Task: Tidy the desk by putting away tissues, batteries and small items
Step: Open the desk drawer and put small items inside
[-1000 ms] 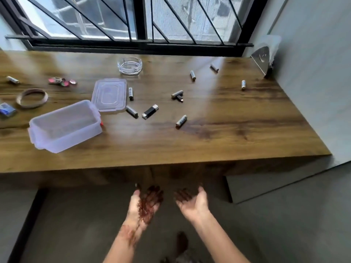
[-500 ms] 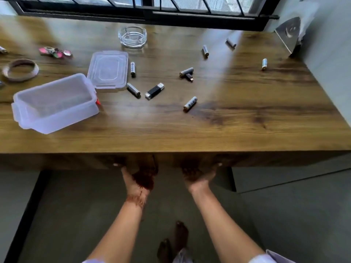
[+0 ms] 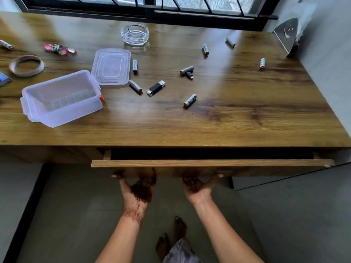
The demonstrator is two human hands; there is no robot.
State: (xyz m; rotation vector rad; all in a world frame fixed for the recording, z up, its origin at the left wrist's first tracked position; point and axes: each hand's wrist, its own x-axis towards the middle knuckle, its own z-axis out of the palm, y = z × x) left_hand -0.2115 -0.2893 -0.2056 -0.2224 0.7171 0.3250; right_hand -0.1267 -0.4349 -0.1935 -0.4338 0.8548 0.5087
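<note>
drawer (image 3: 209, 162) slightly open | both hands under front | batteries (image 3: 189, 100) scattered

drawer (image 3: 209, 162) interior dark, fingertips hidden beneath, blue packet (image 3: 4, 79) cropped

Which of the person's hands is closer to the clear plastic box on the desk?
The left hand. It grips under the drawer front, below and to the right of the plastic box. The right hand holds the same drawer front farther right, so farther from the box.
</note>
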